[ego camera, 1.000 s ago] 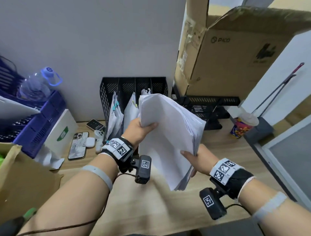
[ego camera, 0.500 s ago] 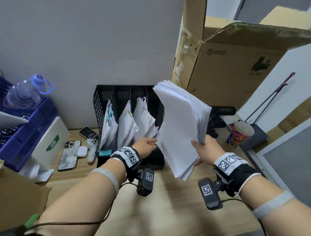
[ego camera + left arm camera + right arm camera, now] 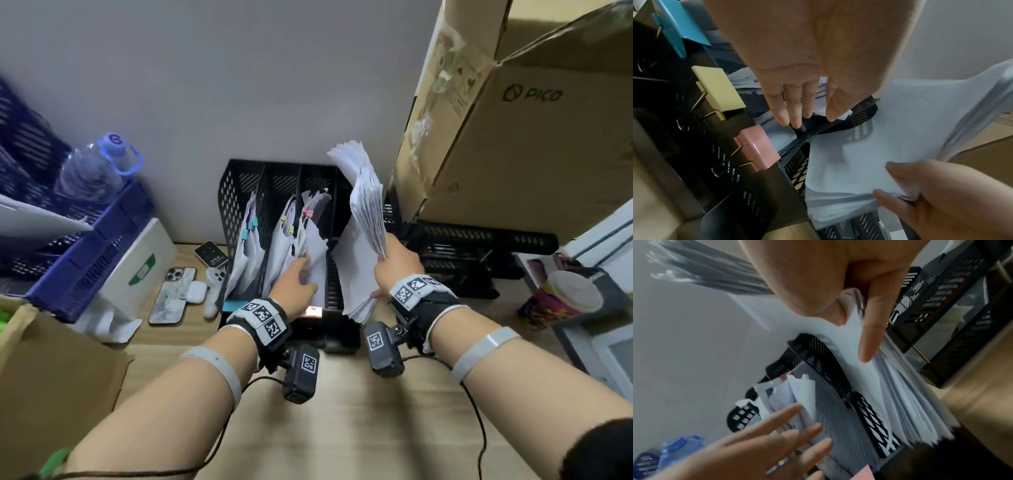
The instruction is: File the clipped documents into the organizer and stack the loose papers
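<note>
A black mesh organizer (image 3: 236, 192) stands against the wall with clipped documents (image 3: 246, 246) in its left slots, held by blue, yellow (image 3: 719, 87) and pink (image 3: 758, 147) clips. My right hand (image 3: 394, 263) grips a thick stack of loose papers (image 3: 363, 233) on edge, its lower part over the rightmost slot. The stack (image 3: 898, 399) fans out below my fingers. My left hand (image 3: 298, 284), fingers straight, presses the clipped documents (image 3: 797, 395) in the third slot to the left, beside the divider (image 3: 818, 128).
A large cardboard box (image 3: 531, 130) sits on black trays (image 3: 472, 253) right of the organizer. Phones (image 3: 171, 294) and an earbud case (image 3: 196, 292) lie to its left, by a white box (image 3: 137, 263) and blue crate (image 3: 85, 246). A paper cup (image 3: 561, 294) stands far right.
My right hand has turned the loose stack upright and carried it forward to the rightmost slot. My left hand let go of the stack and moved onto the filed documents.
</note>
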### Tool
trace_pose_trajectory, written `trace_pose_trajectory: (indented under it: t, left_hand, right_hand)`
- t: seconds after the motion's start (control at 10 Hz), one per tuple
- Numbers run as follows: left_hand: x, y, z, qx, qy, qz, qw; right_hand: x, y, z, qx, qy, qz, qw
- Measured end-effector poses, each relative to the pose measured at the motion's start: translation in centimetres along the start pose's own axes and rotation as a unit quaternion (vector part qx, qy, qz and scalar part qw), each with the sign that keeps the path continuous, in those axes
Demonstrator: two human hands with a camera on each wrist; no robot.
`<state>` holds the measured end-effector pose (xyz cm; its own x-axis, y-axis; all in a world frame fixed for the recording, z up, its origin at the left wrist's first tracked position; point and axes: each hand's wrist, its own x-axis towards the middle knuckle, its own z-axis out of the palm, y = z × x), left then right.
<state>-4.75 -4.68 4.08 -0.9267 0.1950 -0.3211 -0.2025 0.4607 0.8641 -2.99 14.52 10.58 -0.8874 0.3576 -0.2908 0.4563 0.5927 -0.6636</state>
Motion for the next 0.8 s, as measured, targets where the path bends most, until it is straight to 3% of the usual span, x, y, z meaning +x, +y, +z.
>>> trace_pose_trajectory:
  t: [0.3, 0.5, 0.7, 0.8]
  left_hand:
    - [0.6, -1.1, -0.1, -0.055, 0.015, 0.004, 0.998]
    - [0.2, -1.5, -0.5, -0.080, 0.024, 0.007, 0.996]
    - [-0.8, 0.3, -1.8, -0.130, 0.024, 0.011, 0.991]
    - [-1.1, 1.7, -2.7, -0.155, 0.032, 0.022, 0.987]
  right_hand:
    - [4.4, 1.1, 6.3, -0.042, 0.075, -0.008, 0.996]
    - [3.7, 3.5, 8.7, 0.052, 0.025, 0.055, 0.997]
    - [1.7, 3.2, 6.6, 0.134, 0.035, 0.021, 0.990]
    - [0.1, 0.8, 2.6, 0.154, 0.070, -0.051, 0.984]
